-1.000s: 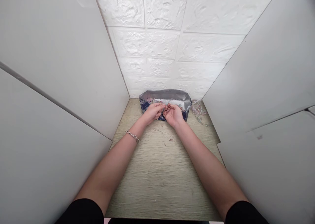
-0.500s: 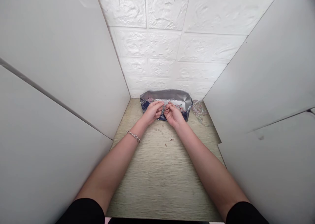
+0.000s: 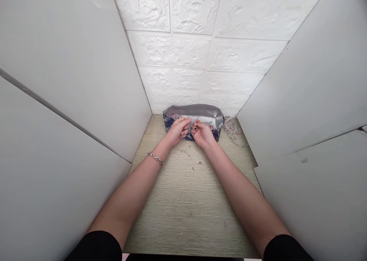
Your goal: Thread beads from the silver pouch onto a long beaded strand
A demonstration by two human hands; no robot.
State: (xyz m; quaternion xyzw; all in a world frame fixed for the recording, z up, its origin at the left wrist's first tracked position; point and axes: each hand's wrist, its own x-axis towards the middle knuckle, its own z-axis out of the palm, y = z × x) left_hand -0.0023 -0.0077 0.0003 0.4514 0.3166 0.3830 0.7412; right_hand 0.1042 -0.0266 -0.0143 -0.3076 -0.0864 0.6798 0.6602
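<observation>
My left hand [image 3: 179,130] is closed in a pinch over the front of an open foil bag [image 3: 197,110], silver inside and dark blue outside. Opposite it, a small gap away, my right hand [image 3: 202,133] also has its fingers curled together. Whatever lies between the fingertips of either hand is too small to make out. Small clear, pink and red beads [image 3: 211,125] lie in the bag, partly hidden behind my hands. To the right of the bag rests a heap of pale bead strands [image 3: 232,129] on the wooden tabletop [image 3: 186,207].
A few loose beads and tiny scraps [image 3: 200,162] lie on the wood in front of the bag. White panels [image 3: 71,81] close in the left and right sides. A white brick-patterned wall [image 3: 189,49] stands right behind the bag.
The fingers of my right hand have shifted very slightly. My left hand, the bag and the bead strands stay in the same place.
</observation>
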